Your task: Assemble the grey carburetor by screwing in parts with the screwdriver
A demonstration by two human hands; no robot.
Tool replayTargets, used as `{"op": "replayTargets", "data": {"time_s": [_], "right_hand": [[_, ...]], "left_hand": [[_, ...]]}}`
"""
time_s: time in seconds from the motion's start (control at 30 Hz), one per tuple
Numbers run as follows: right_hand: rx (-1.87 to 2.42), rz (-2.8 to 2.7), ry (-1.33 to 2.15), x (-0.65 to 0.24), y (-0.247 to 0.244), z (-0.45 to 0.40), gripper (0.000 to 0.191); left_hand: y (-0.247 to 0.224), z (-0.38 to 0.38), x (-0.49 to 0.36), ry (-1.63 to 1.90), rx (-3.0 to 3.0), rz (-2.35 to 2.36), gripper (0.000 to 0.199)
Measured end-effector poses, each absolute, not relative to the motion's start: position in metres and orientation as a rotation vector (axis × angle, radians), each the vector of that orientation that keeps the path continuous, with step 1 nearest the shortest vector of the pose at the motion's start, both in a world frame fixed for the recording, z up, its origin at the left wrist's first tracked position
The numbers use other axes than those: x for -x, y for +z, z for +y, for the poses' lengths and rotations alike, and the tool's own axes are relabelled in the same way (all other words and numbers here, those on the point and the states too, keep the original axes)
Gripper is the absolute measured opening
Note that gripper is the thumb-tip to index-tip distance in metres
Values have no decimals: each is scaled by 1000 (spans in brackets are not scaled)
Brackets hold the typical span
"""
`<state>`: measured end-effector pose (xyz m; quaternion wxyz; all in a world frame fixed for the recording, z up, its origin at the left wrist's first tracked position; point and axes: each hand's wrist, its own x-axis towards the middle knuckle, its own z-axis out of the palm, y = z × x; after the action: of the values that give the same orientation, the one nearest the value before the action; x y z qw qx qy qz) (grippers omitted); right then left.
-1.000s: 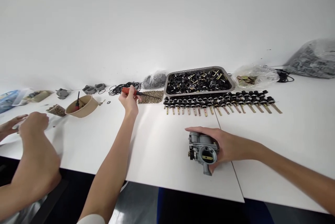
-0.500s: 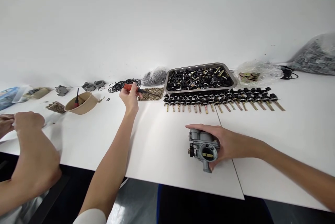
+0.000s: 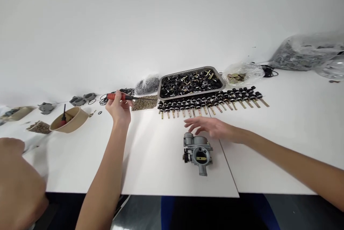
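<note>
Screwdriver (image 3: 129, 97) runs crosswise, tip apparently pointing right.

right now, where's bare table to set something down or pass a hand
Bare table lies between the left forearm and the carburetor, left of that forearm in front of the tan bowl, and right of the seam on both sides of the right forearm. The back is crowded: brass pieces, metal tray, row of black-topped parts.

bright, diffuse light | soft shadows on table (image 3: 161, 165) | left edge stretched, blurred
</note>
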<state>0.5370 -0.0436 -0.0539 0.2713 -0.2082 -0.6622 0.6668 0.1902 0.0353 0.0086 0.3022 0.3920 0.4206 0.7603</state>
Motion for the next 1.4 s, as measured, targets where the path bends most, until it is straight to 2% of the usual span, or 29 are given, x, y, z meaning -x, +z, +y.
{"op": "replayTargets", "data": {"time_s": [0.1, 0.23, 0.43, 0.77, 1.07, 1.23, 1.4], "right_hand": [[870, -1656, 1561, -535, -55, -39, 53], [1084, -1543, 1327, -533, -53, -38, 39], [1056, -1513, 1380, -532, -54, -38, 41], [1051, -1588, 1347, -531, -56, -40, 39], [1032, -1626, 1293, -531, -57, -39, 22], [1064, -1423, 1446, -534, -57, -36, 23], [912, -1113, 1690, -534, -61, -31, 29]], "left_hand": [[12, 26, -211, 1902, -1059, 1073, 38], [8, 12, -243, 1716, -1104, 1005, 38], [-4, -7, -278, 1496, -1126, 949, 36], [-13, -11, -285, 1371, -1174, 934, 31], [-11, -11, -287, 1383, -1163, 926, 36], [-10, -10, -285, 1403, -1167, 910, 39], [-10, -9, -284, 1430, -1164, 879, 38]]}}
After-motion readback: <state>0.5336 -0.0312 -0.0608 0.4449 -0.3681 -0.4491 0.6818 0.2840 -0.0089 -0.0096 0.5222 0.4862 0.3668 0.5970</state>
